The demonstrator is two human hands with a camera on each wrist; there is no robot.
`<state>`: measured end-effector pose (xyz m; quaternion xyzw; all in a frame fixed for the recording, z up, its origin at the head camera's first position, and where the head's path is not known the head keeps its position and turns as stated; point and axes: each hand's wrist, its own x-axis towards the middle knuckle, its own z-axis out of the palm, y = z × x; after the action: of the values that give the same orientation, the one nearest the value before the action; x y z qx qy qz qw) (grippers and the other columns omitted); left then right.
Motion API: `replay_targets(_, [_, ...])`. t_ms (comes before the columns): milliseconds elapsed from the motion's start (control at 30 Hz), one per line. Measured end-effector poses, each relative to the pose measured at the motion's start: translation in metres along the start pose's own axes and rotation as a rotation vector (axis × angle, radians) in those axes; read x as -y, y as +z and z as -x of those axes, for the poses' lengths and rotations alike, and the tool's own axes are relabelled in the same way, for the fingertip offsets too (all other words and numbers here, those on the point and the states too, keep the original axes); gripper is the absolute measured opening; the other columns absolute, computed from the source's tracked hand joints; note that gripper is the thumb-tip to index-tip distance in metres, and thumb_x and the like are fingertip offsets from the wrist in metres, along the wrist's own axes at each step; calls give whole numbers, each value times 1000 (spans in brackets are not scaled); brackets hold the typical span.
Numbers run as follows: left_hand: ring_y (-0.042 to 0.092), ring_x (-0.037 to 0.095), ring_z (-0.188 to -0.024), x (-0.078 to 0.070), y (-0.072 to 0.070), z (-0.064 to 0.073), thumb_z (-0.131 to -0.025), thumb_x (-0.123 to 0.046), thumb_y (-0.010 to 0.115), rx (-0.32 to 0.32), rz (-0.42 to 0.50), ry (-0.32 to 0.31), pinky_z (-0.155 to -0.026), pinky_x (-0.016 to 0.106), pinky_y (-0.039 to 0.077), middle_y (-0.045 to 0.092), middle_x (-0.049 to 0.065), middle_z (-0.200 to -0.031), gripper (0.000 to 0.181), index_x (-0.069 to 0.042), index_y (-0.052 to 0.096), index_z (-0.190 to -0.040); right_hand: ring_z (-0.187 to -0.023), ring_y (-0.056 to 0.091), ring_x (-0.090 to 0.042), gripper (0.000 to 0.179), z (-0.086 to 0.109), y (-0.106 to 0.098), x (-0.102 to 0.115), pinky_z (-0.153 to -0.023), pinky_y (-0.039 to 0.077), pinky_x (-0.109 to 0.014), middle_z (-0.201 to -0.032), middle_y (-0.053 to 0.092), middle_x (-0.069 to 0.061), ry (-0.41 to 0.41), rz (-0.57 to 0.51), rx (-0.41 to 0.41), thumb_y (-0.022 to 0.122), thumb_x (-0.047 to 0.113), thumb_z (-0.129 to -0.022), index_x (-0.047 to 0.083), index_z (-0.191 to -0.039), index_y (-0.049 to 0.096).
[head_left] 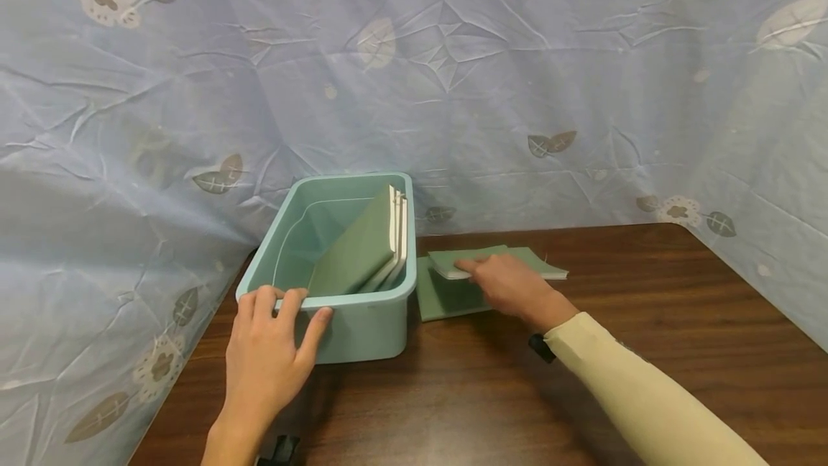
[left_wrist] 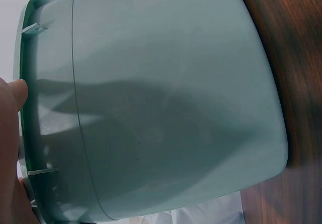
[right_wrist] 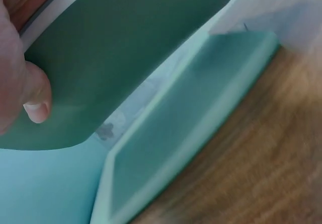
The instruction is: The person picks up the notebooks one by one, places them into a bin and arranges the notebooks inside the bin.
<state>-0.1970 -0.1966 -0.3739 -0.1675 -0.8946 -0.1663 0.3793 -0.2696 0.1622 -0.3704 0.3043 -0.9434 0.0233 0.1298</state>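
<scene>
A light teal plastic bin point(head_left: 352, 329) stands on the table, and my left hand point(head_left: 268, 351) grips its near rim with the fingers hooked over the edge. The left wrist view shows the bin's outer wall point(left_wrist: 166, 73) with a thumb at the rim. Several green notebooks point(head_left: 359, 247) lean inside against the right wall, page edges up. Right of the bin, my right hand point(head_left: 517, 290) holds a green notebook point(head_left: 453, 262), thumb on its cover in the right wrist view. Another green notebook point(head_left: 443, 300) lies flat beneath it, and a third point(head_left: 540, 265) shows behind the hand.
The dark wooden table point(head_left: 679, 336) extends to the right and in front of the bin. A pale blue cloth with flower and leaf prints point(head_left: 479, 128) hangs behind the table and along both sides.
</scene>
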Motion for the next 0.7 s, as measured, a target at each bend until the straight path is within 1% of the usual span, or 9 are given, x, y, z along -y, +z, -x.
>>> replay_targets(67, [45, 37, -96, 0, 0, -1, -90, -41, 68, -2, -1, 3, -76, 50, 42, 49, 15, -95, 39, -7, 65, -109, -59, 65, -23, 44, 0, -5, -2, -55, 53, -34, -116, 72, -4, -9, 34, -36, 60, -1, -91, 15, -132, 58])
replay_targets(133, [45, 37, -95, -1, 0, -1, -90, -41, 68, -6, 0, 5, -76, 50, 42, 49, 15, -94, 39, -7, 65, -108, -53, 61, -22, 47, -1, -11, -3, -52, 51, -33, -118, 71, -4, -28, 62, -70, 59, -4, -88, 14, -131, 59])
replay_targets(233, [45, 38, -96, -1, 0, -2, -90, -41, 68, -9, 2, 5, -76, 50, 42, 49, 15, -94, 39, -7, 65, -108, -53, 61, -24, 48, -1, -20, -4, -53, 53, -36, -120, 71, -5, -55, 80, -120, 58, -7, -86, 12, -130, 59])
replay_targets(333, [45, 38, -96, -1, -1, -2, -90, -41, 67, -10, 4, 2, -76, 50, 42, 48, 15, -95, 39, -7, 65, -108, -57, 64, -26, 51, -1, -26, -5, -56, 55, -38, -120, 71, -6, -73, 84, -156, 57, -10, -82, 12, -129, 60])
replay_targets(400, [45, 37, -96, -1, -1, -1, -90, -41, 68, -9, 4, 2, -76, 50, 42, 49, 15, -95, 39, -7, 65, -108, -59, 65, -27, 53, -1, -31, -5, -56, 55, -38, -120, 71, -7, -81, 88, -161, 58, -10, -80, 11, -129, 61])
replay_targets(467, [45, 37, -96, -1, -1, -1, -90, -41, 68, -9, 4, 2, -75, 49, 42, 49, 15, -96, 39, -7, 65, -109, -56, 63, -24, 56, -1, -35, -5, -54, 54, -35, -122, 70, -8, -82, 91, -154, 59, -10, -79, 11, -131, 60])
replay_targets(633, [45, 36, -96, 0, 0, 0, -90, -41, 68, -8, 6, 7, -75, 49, 42, 49, 15, -97, 39, -8, 65, -109, -47, 51, -15, 58, -2, -45, -8, -48, 49, -30, -124, 69, -9, -85, 102, -160, 58, -11, -80, 12, -133, 59])
replay_targets(700, [45, 36, -96, 0, 1, 0, -90, -41, 68, -7, 8, 9, -76, 49, 42, 49, 14, -96, 39, -7, 65, -109, -48, 53, -16, 57, -2, -50, -9, -49, 51, -31, -123, 69, -8, -92, 102, -180, 57, -11, -81, 11, -133, 59])
